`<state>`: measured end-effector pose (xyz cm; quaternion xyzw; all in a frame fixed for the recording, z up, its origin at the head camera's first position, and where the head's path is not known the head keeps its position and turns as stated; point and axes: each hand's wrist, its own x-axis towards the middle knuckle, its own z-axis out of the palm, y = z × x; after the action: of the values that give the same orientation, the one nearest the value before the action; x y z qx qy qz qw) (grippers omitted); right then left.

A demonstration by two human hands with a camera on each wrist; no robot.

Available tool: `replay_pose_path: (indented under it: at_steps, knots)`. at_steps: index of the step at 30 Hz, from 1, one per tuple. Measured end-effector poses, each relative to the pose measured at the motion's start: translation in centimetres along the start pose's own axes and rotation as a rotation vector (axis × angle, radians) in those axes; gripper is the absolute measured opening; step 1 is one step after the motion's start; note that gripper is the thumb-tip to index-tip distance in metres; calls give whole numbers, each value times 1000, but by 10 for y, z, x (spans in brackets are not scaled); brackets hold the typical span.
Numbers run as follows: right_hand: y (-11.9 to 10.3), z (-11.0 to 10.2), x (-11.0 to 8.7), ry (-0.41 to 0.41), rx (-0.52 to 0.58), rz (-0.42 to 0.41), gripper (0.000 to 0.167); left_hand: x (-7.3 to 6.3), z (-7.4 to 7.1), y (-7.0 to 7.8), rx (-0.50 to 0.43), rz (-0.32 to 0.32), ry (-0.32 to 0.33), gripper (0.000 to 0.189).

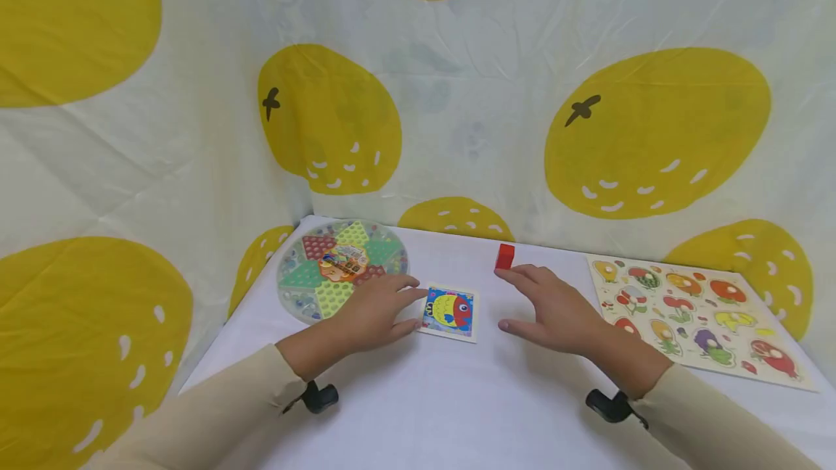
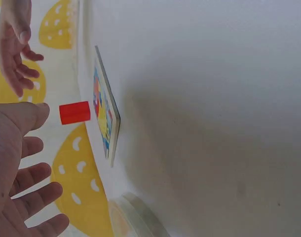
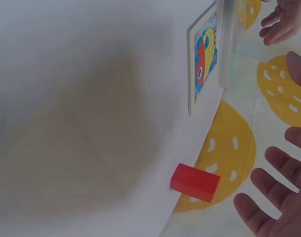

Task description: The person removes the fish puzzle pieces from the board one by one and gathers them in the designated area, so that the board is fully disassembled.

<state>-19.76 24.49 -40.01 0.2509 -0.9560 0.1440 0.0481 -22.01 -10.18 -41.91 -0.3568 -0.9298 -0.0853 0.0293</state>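
A small square fish puzzle (image 1: pixel 449 312) lies flat on the white table, its picture a yellow and red fish on blue. My left hand (image 1: pixel 375 312) hovers at its left side with fingers spread, holding nothing. Off to the puzzle's right, my right hand (image 1: pixel 551 308) is also raised with fingers apart and nothing in them. A red block (image 1: pixel 505 257) stands upright on the table just beyond the right fingertips. In the right wrist view, a gap shows between the red block (image 3: pixel 195 182) and the right fingers (image 3: pixel 269 190).
At the back left lies a round Chinese checkers board (image 1: pixel 333 296) with coloured marbles round its rim. A wooden fruit puzzle board (image 1: pixel 702 303) lies on the right. Behind the table hangs a white curtain (image 1: pixel 470 129) with large yellow fruit prints.
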Motion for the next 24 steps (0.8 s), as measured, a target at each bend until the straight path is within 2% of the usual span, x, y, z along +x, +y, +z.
replay_pose_path:
  at_steps: [6,10,17,24]
  knots:
    - [-4,11,14,-45,87,45,79,7,7,-1,-28,25,55,50]
    - [-6,19,24,-60,131,60,74,14,11,-1,-22,14,45,44]
    - [-10,31,47,-70,217,24,67,24,17,-1,-38,8,31,33]
    - [-11,43,70,-118,262,59,61,30,22,-4,-17,14,4,28]
